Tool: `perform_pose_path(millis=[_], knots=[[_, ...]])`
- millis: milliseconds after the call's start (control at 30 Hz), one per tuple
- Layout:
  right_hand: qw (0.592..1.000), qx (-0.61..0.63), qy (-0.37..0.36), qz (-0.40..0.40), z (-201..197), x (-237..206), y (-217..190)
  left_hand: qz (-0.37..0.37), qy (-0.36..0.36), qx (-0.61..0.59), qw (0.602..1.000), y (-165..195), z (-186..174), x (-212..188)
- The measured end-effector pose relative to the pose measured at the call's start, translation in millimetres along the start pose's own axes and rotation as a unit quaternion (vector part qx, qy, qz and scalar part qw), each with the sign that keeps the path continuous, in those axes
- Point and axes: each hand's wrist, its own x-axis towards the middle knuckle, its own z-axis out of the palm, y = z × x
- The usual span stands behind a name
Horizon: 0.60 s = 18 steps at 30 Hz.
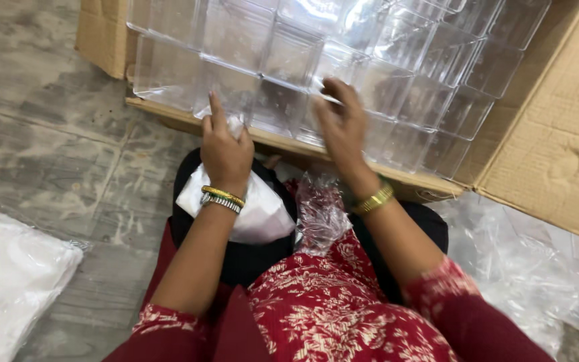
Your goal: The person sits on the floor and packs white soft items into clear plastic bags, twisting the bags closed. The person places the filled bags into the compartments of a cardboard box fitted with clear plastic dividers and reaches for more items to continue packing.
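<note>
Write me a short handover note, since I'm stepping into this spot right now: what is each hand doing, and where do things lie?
Left hand: holds a white cloth against the near edge of the cardboard box.
Right hand: fingers spread on the clear plastic containers, gripping nothing that I can see.
Containers: packed in rows inside the open box, which lies on its side on the floor.
Crumpled clear wrap lies on the lap; more plastic bags at the right, a white packet at the left.
Whether any container has been wiped or removed cannot be told.
</note>
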Motion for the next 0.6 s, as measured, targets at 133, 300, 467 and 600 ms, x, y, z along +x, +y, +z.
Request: perform_pose_path(millis=[133,300,467,600], knots=[[0.988,-0.066,-0.02,0.141,111.7,63.2,-9.2,0.106,0.109,-0.028,0.988,-4.4,-0.9,-6.6],[0.984,-0.15,0.052,0.083,166.0,49.1,-1.3,0.003,0.034,-0.052,0.998,-9.8,6.2,-11.4],[0.995,0.0,0.077,0.056,158.9,39.9,-16.1,0.057,0.094,-0.089,0.99,-8.2,8.7,-12.9],[0.994,0.007,0.037,0.103,141.1,46.6,-29.5,-0.097,0.047,-0.061,0.992,-6.8,-7.5,-12.6]])
